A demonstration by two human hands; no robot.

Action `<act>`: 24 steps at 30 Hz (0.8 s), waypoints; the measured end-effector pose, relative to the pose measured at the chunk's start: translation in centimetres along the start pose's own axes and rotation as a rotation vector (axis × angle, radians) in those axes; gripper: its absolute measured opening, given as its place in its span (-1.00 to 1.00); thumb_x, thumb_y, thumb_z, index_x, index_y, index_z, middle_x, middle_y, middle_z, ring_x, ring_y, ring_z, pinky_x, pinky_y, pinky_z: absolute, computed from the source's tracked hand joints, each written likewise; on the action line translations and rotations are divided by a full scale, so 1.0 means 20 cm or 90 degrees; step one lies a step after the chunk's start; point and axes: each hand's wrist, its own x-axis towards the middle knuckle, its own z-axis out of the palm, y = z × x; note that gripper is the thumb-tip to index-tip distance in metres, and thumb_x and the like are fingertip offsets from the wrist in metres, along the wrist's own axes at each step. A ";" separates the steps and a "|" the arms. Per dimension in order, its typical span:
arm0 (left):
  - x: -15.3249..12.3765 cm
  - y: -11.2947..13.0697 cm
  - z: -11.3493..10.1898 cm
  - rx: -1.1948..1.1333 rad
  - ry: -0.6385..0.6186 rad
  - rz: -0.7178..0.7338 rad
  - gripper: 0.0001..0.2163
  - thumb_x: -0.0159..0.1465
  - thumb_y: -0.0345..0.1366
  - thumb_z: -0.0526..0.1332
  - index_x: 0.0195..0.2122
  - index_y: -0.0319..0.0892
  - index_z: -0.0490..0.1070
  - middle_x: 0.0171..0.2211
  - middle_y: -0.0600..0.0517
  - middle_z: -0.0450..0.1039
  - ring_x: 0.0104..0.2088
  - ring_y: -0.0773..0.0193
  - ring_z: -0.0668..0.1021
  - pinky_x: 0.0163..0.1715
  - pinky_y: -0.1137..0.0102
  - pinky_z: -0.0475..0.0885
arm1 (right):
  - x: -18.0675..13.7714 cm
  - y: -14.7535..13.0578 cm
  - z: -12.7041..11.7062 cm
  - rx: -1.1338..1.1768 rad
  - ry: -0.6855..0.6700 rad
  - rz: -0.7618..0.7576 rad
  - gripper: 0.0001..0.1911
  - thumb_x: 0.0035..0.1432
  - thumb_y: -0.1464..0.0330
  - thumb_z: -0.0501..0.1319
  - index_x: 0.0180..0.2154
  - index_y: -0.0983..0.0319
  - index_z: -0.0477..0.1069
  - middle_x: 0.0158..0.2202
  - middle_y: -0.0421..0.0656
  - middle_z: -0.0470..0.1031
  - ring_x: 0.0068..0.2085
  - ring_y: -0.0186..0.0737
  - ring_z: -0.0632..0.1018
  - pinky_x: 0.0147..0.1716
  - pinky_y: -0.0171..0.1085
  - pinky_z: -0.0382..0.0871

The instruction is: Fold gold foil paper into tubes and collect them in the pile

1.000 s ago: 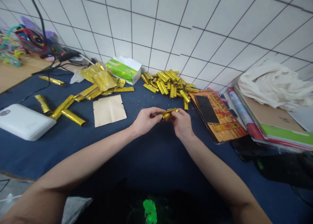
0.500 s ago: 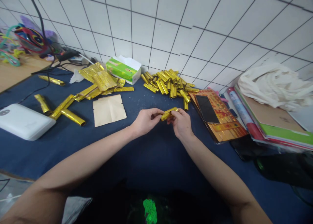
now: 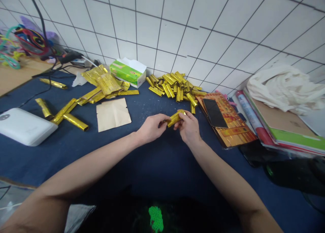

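Observation:
A short folded piece of gold foil paper (image 3: 175, 118) is held between my two hands, above the dark blue cloth (image 3: 162, 158). My left hand (image 3: 153, 127) pinches its left end between thumb and fingers. The right end is gripped by my right hand (image 3: 189, 126), with the thumb on top and the fingers curled beneath. Just beyond lies a heap of similar folded gold foil pieces (image 3: 175, 85) against the wall. A creased beige paper sheet (image 3: 113, 115) lies flat to the left of my left hand.
More gold foil strips (image 3: 75, 121) lie at left, near a white power bank-like device (image 3: 26, 126). A green tissue pack (image 3: 128, 72) stands at the back. To the right, a black phone (image 3: 215, 113) rests on an orange-gold packet (image 3: 235, 129), beside stacked folders (image 3: 286, 124) and white cloth (image 3: 286, 89).
The gold foil piece has turned in my fingers and now shows a broader face. Both hands have shifted only slightly.

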 end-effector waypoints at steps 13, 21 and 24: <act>0.01 0.03 -0.01 -0.133 0.017 -0.108 -0.85 0.15 -0.33 0.15 -0.26 -0.17 0.42 -0.39 0.07 0.49 -0.44 0.38 0.48 -0.37 0.47 0.38 | 0.00 0.00 -0.01 0.008 -0.039 -0.027 -0.73 -0.08 0.30 0.24 -0.28 0.19 0.28 -0.60 -0.36 0.41 -0.72 -0.40 0.39 -0.74 -0.38 0.28; 0.02 0.03 0.00 -0.240 0.052 -0.154 -0.81 0.12 -0.27 0.20 -0.27 -0.23 0.42 -0.41 0.03 0.46 -0.44 0.37 0.46 -0.40 0.45 0.36 | -0.01 0.01 -0.01 0.024 -0.040 -0.070 -0.77 -0.08 0.31 0.26 -0.37 0.18 0.24 -0.48 -0.28 0.50 -0.63 -0.35 0.46 -0.63 -0.31 0.38; 0.02 0.03 0.00 -0.280 0.061 -0.169 -0.78 0.07 -0.27 0.24 -0.28 -0.25 0.42 -0.43 0.04 0.45 -0.45 0.38 0.45 -0.40 0.46 0.35 | -0.01 0.02 0.00 0.022 -0.041 -0.070 -0.75 -0.08 0.28 0.27 -0.39 0.18 0.22 -0.50 -0.28 0.50 -0.62 -0.34 0.47 -0.62 -0.31 0.39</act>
